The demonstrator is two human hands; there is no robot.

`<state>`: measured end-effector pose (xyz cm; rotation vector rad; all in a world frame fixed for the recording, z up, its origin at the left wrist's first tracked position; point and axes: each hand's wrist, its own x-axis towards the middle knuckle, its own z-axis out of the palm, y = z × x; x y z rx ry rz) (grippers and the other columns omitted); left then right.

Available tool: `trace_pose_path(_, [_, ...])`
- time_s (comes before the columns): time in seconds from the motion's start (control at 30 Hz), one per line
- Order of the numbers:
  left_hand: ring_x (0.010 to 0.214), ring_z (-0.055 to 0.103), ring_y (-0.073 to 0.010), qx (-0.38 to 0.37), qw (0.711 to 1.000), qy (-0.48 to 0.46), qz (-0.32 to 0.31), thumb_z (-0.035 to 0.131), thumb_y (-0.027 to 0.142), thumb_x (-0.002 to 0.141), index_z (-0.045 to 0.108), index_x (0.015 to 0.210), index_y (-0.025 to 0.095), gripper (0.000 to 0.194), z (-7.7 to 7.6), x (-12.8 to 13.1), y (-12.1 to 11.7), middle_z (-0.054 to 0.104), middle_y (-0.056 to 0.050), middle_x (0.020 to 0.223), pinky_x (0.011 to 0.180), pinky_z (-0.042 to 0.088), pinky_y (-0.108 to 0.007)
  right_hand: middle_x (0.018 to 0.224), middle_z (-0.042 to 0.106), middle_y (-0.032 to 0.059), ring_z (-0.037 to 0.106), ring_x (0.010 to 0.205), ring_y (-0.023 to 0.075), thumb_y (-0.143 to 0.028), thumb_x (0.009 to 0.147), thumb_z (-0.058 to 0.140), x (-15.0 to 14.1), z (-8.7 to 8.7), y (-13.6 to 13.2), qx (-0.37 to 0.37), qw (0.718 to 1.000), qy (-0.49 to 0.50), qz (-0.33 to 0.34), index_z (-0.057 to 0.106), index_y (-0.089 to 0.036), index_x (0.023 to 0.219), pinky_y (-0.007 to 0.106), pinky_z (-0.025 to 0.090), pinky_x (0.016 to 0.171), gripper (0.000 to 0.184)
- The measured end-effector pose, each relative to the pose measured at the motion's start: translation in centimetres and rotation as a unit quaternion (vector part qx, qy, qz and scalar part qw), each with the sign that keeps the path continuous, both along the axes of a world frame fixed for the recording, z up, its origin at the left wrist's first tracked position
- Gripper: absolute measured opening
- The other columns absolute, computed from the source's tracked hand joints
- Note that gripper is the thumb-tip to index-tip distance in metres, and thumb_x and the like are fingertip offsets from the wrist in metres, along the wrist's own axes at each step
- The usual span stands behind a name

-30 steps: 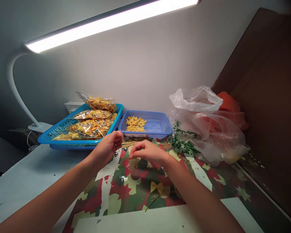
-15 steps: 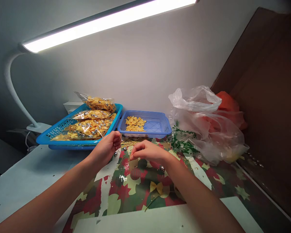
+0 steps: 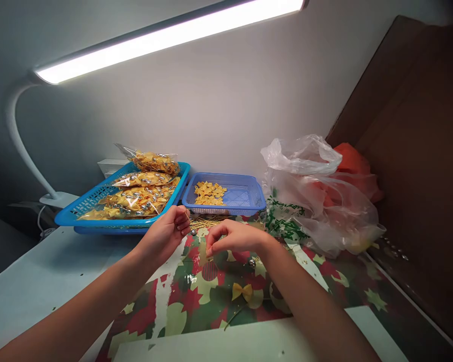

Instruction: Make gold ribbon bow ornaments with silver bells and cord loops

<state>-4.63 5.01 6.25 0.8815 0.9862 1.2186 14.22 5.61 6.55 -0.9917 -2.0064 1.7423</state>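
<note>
My left hand is closed in a pinch in front of the baskets, with the tip of a thin gold strand showing at its fingertips. To its right, my right hand hangs over the patterned table cover, thumb and fingertips pressed together; what they hold, if anything, is too small to make out. Between the hands and the small basket lies a pile of thin gold strands. One silver bead rests by my left fingers, another below my right wrist. Nearer me lies a yellow bow with a strand tail.
A blue basket at the left bears clear bags of yellow bows and silver beads. The smaller purple-blue basket contains loose yellow bows. Plastic bags and a cardboard panel stand right. A lamp shines overhead.
My right hand has shifted slightly right, widening the space from my left hand, which stays pinched nearly in place. A silver bead seen beside my left fingers before no longer shows.
</note>
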Motion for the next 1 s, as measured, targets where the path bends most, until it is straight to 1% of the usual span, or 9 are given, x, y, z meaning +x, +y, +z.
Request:
trace_pose_path(0.2, [0.052, 0.022, -0.0110, 0.038, 0.998, 0.040, -0.002, 0.056, 0.025, 0.070, 0.032, 0.054, 0.021, 0.029, -0.5, -0.2, 0.6, 0.025, 0.006, 0.061, 0.045, 0.032, -0.020, 0.061, 0.059, -0.0046, 0.047, 0.053, 0.0071, -0.017, 0.070, 0.069, 1.1, 1.2, -0.5, 0.070, 0.977, -0.183, 0.086, 0.073, -0.019, 0.069, 0.019, 0.034, 0.047, 0.005])
trace_pose_path(0.33, [0.053, 0.023, -0.0125, 0.058, 0.992, 0.098, -0.053, 0.059, 0.030, 0.068, 0.036, 0.051, 0.022, 0.030, -0.7, -0.1, 0.5, 0.027, 0.005, 0.057, 0.046, 0.030, -0.023, 0.061, 0.062, -0.0027, 0.053, 0.049, 0.0086, -0.016, 0.072, 0.064, 2.4, 2.3, -1.0, 0.103, 0.968, -0.227, 0.010, 0.071, -0.018, 0.070, 0.020, 0.037, 0.045, 0.008])
trace_pose_path(0.4, [0.054, 0.022, -0.0134, 0.077, 0.987, 0.125, -0.069, 0.060, 0.032, 0.068, 0.038, 0.051, 0.022, 0.030, -0.4, 0.1, -0.1, 0.029, 0.004, 0.056, 0.046, 0.027, -0.025, 0.068, 0.067, 0.0005, 0.057, 0.054, 0.0116, -0.020, 0.073, 0.066, 3.2, 2.9, -1.1, 0.137, 0.960, -0.241, -0.036, 0.074, -0.018, 0.075, 0.023, 0.040, 0.048, 0.008])
trace_pose_path(0.5, [0.056, 0.023, -0.0144, 0.116, 0.977, 0.163, -0.079, 0.061, 0.032, 0.067, 0.041, 0.052, 0.022, 0.028, 0.5, 0.4, -1.2, 0.031, 0.003, 0.057, 0.048, 0.024, -0.026, 0.097, 0.073, 0.0072, 0.065, 0.082, 0.0196, -0.028, 0.073, 0.074, 3.3, 3.2, -1.3, 0.225, 0.949, -0.199, -0.099, 0.075, -0.017, 0.097, 0.028, 0.049, 0.068, 0.026])
trace_pose_path(0.6, [0.058, 0.025, -0.0149, 0.153, 0.964, 0.197, -0.090, 0.062, 0.035, 0.067, 0.044, 0.051, 0.021, 0.028, 1.4, 0.6, -2.2, 0.033, 0.003, 0.058, 0.052, 0.026, -0.026, 0.115, 0.069, 0.0089, 0.063, 0.102, 0.0239, -0.034, 0.072, 0.079, 1.7, 2.6, -1.6, 0.272, 0.951, -0.125, -0.075, 0.072, -0.019, 0.110, 0.032, 0.050, 0.083, 0.042])
trace_pose_path(0.7, [0.059, 0.027, -0.0156, 0.181, 0.953, 0.224, -0.091, 0.059, 0.039, 0.070, 0.043, 0.052, 0.021, 0.031, 1.8, 0.7, -2.8, 0.035, 0.002, 0.058, 0.054, 0.027, -0.027, 0.104, 0.070, 0.0040, 0.063, 0.092, 0.0191, -0.033, 0.079, 0.074, 0.1, 2.1, -2.0, 0.235, 0.968, -0.087, 0.021, 0.074, -0.020, 0.094, 0.026, 0.047, 0.074, 0.020])
trace_pose_path(0.77, [0.059, 0.026, -0.0156, 0.190, 0.949, 0.238, -0.083, 0.056, 0.040, 0.072, 0.039, 0.053, 0.022, 0.032, 1.7, 0.4, -3.1, 0.033, 0.003, 0.059, 0.055, 0.026, -0.027, 0.088, 0.069, 0.0008, 0.060, 0.078, 0.0145, -0.032, 0.086, 0.067, 0.2, 2.1, -2.4, 0.198, 0.977, -0.071, 0.039, 0.074, -0.019, 0.086, 0.024, 0.043, 0.066, 0.015])
trace_pose_path(0.83, [0.058, 0.024, -0.0153, 0.190, 0.946, 0.251, -0.081, 0.053, 0.039, 0.073, 0.036, 0.054, 0.022, 0.031, 1.4, 0.1, -3.5, 0.030, 0.003, 0.059, 0.054, 0.024, -0.027, 0.079, 0.067, -0.0005, 0.055, 0.070, 0.0122, -0.035, 0.090, 0.062, 1.3, 2.4, -3.0, 0.176, 0.983, -0.051, 0.023, 0.073, -0.018, 0.084, 0.023, 0.040, 0.062, 0.022])
trace_pose_path(1.0, [0.056, 0.021, -0.0145, 0.176, 0.936, 0.284, -0.113, 0.050, 0.039, 0.070, 0.032, 0.053, 0.023, 0.029, -0.3, -0.4, -4.8, 0.027, 0.005, 0.056, 0.051, 0.021, -0.027, 0.077, 0.065, 0.0013, 0.052, 0.067, 0.0114, -0.043, 0.094, 0.053, 5.0, 3.2, -5.5, 0.168, 0.985, -0.004, -0.037, 0.065, -0.016, 0.074, 0.022, 0.039, 0.063, 0.036])
